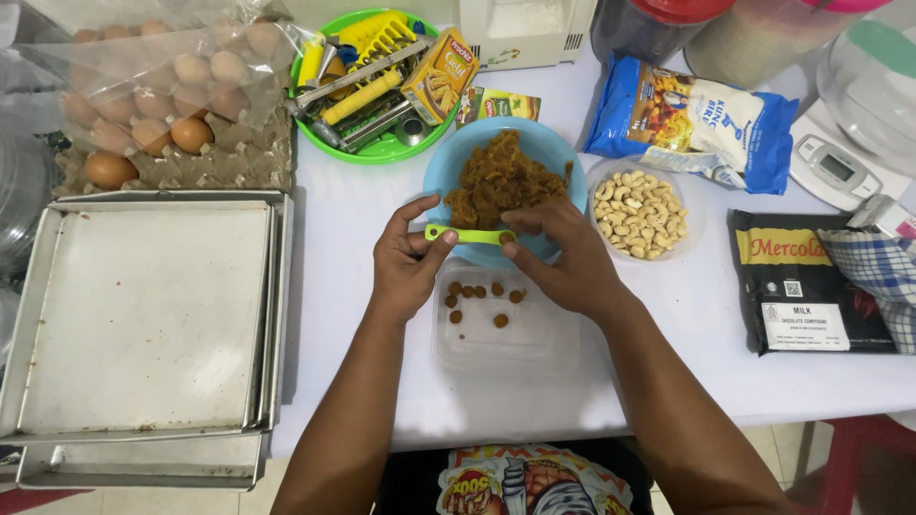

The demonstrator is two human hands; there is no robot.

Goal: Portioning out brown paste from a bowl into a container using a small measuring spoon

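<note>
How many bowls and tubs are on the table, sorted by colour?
Blue bowl of brown paste: 1
Green bowl of tools: 1
Clear bowl of cashews: 1
Clear tub with small brown balls: 1
Total: 4
The left hand holds a green measuring spoon; the right hand presses paste at its bowl end.

Bare bench (353, 219) lies open between the stacked metal trays (143, 315) and the clear container (506, 324). Behind, the blue bowl (448, 167), green basket (382, 148) and nut bowl (692, 215) crowd together; the dark chocolate packet (811, 286) blocks the right.
</note>
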